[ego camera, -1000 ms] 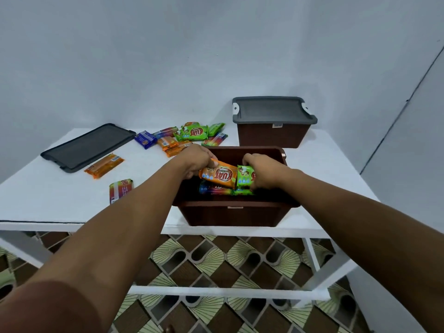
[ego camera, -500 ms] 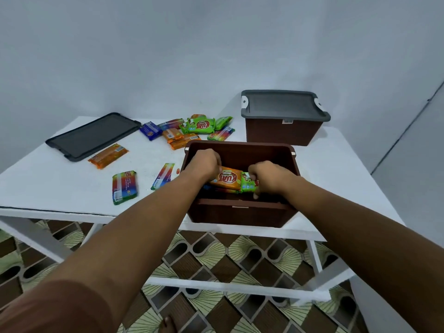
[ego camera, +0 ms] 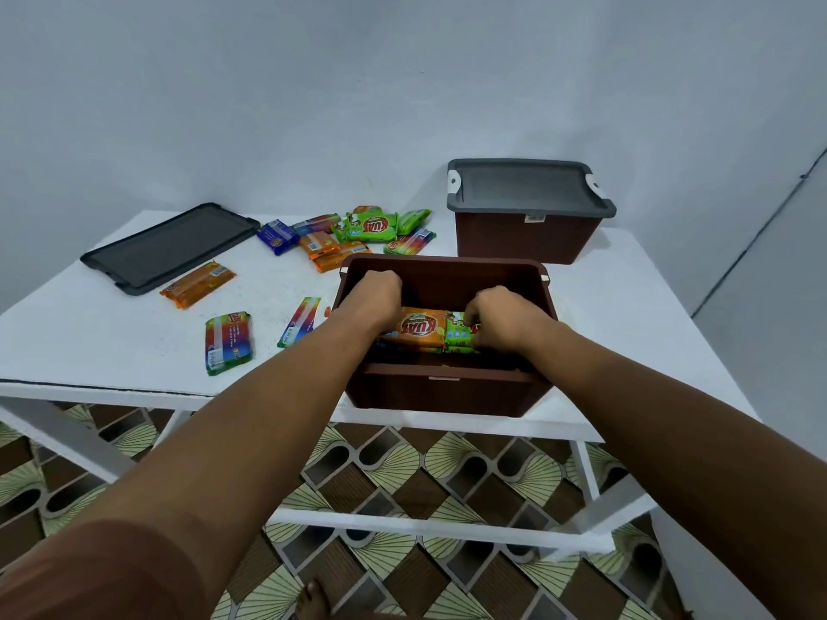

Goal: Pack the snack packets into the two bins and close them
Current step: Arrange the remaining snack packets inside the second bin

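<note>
While both of your forearms stretch forward from the lower corners, your left grip and right grip sit down inside the open brown plastic bin at the near edge of the white surface. Your left grip is knuckles-up, with its fingers curled over the left end of the orange snack packet. Your right grip, likewise curled, pinches the green snack packet touching the orange one's right end. Both packets lie on top of others in the bin.

Behind and to the right stands the second brown bin with its grey lid on. The loose dark grey lid lies flat at the far left. Unpacked packets lie on the surface:
- a mixed cluster just behind the open bin
- an orange bar packet beside the loose lid
- a rainbow-striped packet
- a slim striped packet by your left forearm
</note>
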